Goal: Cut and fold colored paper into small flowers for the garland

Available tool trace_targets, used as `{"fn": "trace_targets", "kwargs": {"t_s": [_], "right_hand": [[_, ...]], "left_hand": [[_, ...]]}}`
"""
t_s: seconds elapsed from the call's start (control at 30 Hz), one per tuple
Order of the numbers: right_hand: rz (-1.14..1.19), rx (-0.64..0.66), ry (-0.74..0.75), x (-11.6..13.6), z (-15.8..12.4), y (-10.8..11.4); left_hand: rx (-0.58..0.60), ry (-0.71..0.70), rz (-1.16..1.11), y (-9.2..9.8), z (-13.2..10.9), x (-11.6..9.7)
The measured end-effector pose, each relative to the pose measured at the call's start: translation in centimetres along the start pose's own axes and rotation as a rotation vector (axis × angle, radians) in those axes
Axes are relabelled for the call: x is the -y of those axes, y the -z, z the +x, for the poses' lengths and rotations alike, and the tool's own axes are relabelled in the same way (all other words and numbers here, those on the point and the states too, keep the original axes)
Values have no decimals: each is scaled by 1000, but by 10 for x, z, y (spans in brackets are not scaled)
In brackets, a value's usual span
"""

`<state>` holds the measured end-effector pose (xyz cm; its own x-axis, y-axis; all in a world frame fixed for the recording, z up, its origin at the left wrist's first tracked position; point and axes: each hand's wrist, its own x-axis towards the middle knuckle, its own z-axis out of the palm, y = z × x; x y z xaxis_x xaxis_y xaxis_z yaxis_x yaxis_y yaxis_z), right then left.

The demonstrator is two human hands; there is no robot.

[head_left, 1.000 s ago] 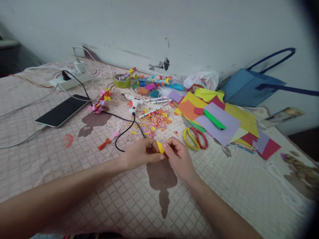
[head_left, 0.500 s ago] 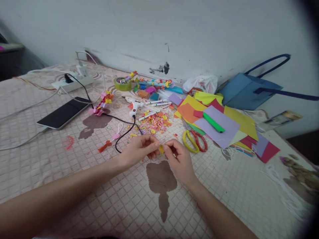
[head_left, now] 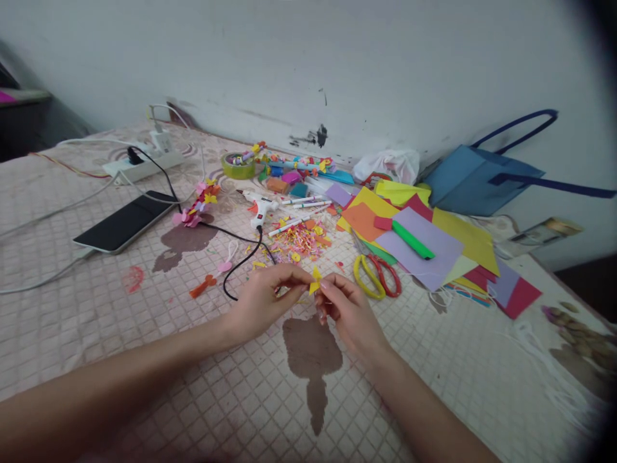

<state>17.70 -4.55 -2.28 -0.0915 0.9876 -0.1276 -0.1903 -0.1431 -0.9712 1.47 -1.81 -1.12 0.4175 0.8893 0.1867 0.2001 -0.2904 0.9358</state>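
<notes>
My left hand [head_left: 264, 297] and my right hand [head_left: 348, 310] meet above the checked cloth [head_left: 144, 334], fingertips pinched together on a small yellow paper piece [head_left: 315, 281]. The piece has pointed, crumpled edges and sticks up between the two hands. Both hands are closed on it. Just beyond them lies a heap of coloured paper scraps [head_left: 299, 240]. Yellow-and-red scissors [head_left: 377, 274] lie to the right of my right hand.
A white glue gun [head_left: 261, 207] with a black cord [head_left: 241, 254] lies ahead. Coloured paper sheets [head_left: 424, 241] with a green marker [head_left: 413, 239] sit right. A phone [head_left: 123, 221], power strip [head_left: 143, 166], tape roll [head_left: 238, 165], pens and a blue bag [head_left: 486, 180] are around.
The yellow piece has changed from a rolled lump between the fingers to a small spiky shape held up at the fingertips. Both hands stayed in the same spot.
</notes>
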Motion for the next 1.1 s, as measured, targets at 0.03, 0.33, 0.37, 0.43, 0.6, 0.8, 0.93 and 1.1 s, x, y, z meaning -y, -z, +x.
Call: {"fn": "trace_targets", "kwargs": {"t_s": [0.03,0.33,0.37,0.43,0.6,0.8,0.93,1.1], "right_hand": [[-4,-10,5,0,0,0],[-161,52,59,1,1,4],[-186,65,62,1,1,4],[-211,77,73,1,1,3],[-221,58,128,-1,3,5],[-348,42,159,1,1,5],[-295,71,122,1,0,3],[-116,77,80,-4,3,4]], "left_hand": [[3,14,-53,0,0,1],[207,335,-436,-2,8,4],[212,344,-438,-2,8,5],[202,353,-443,-3,7,5],[169,356,-445,-3,6,7],[167,327,-411,-4,7,8],[145,309,-370,-3,7,11],[127,363,-416,-4,5,11]]}}
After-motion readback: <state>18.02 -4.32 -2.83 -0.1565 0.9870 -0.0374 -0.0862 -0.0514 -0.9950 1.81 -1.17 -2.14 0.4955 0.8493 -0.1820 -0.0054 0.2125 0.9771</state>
